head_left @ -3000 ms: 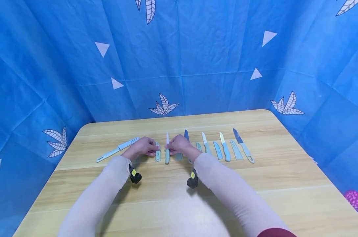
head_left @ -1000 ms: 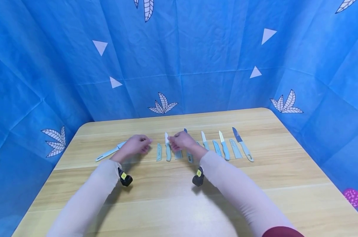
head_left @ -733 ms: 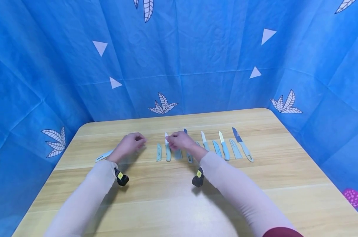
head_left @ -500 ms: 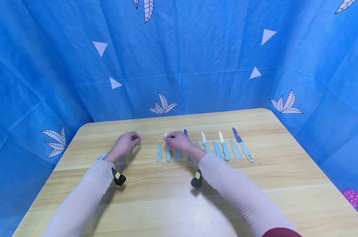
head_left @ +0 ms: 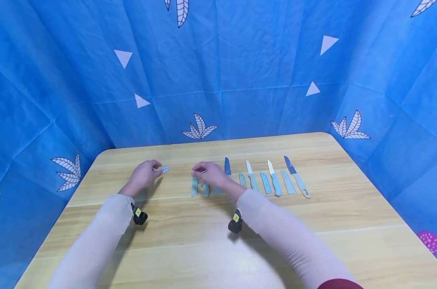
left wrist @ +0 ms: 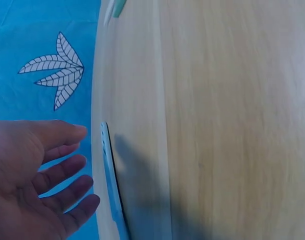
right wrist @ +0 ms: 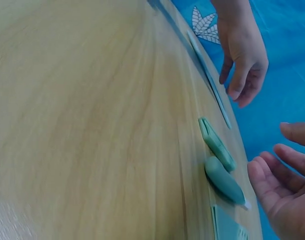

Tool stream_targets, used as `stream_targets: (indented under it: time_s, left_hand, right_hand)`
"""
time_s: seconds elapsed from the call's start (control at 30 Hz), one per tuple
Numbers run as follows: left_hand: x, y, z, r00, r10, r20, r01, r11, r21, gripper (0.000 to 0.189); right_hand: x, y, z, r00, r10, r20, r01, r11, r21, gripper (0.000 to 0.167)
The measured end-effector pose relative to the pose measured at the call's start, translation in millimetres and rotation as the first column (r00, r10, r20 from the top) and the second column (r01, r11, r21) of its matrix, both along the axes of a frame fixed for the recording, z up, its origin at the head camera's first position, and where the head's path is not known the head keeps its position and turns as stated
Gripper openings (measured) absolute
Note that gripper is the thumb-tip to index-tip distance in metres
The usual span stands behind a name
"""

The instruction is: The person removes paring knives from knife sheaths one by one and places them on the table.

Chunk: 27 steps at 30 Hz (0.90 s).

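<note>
My left hand (head_left: 142,174), fingers loosely bent and holding nothing, is over a light-blue knife in its sheath at the table's left. The sheath's slotted tip (head_left: 165,169) shows past the fingertips; in the left wrist view the sheathed knife (left wrist: 111,180) lies beside the fingers. My right hand (head_left: 211,173) hovers with relaxed fingers above a small knife and its sheath. Its fingers hide the blade in the head view, leaving the end of the handle (head_left: 206,190). Left of that handle lies the narrow patterned sheath (head_left: 194,188), apart from the hand in the right wrist view.
To the right runs a row of bare knives and sheaths: a dark-bladed knife (head_left: 227,165), a white-bladed knife (head_left: 252,176), another light-handled knife (head_left: 275,181), a wide sheath (head_left: 288,182) and a dark-bladed knife (head_left: 298,180). A blue curtain (head_left: 218,80) hangs behind the wooden table (head_left: 204,249).
Both hands have let go of the narrow sheath and small knife. The left hand has moved left over the sheathed knife; the right has drifted slightly left, over the small knife.
</note>
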<state>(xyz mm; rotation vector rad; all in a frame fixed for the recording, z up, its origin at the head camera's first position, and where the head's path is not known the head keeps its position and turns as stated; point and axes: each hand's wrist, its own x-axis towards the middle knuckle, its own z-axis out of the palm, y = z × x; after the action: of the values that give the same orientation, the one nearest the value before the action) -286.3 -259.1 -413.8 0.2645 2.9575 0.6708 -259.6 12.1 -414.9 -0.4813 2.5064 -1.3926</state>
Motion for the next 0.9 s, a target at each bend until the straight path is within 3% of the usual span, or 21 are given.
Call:
stream_targets:
  time_s: [0.3,0.6,0.9]
  left_hand:
    - [-1.0,-9.8,-8.1,0.997,0.032,0.066,-0.024,0.993,-0.115,0.045]
    - [-2.4,-9.6,-11.0,0.992,0.085,0.091,-0.074,0.990,-0.117,0.035]
    - [-0.7,-9.1,-2.6,0.982,0.098,0.164,-0.081,0.991,-0.108,0.034]
  right_hand:
    - [3.9,-10,-4.5,0.998,0.022,-0.059,-0.021,1.000,0.007,0.033]
    - [10.4,-16,-2.3,0.997,0.027,-0.069,-0.028,0.999,-0.016,0.034]
    - [14.4,-24,-3.6,0.999,0.034,-0.041,-0.035,0.999,-0.022,0.034]
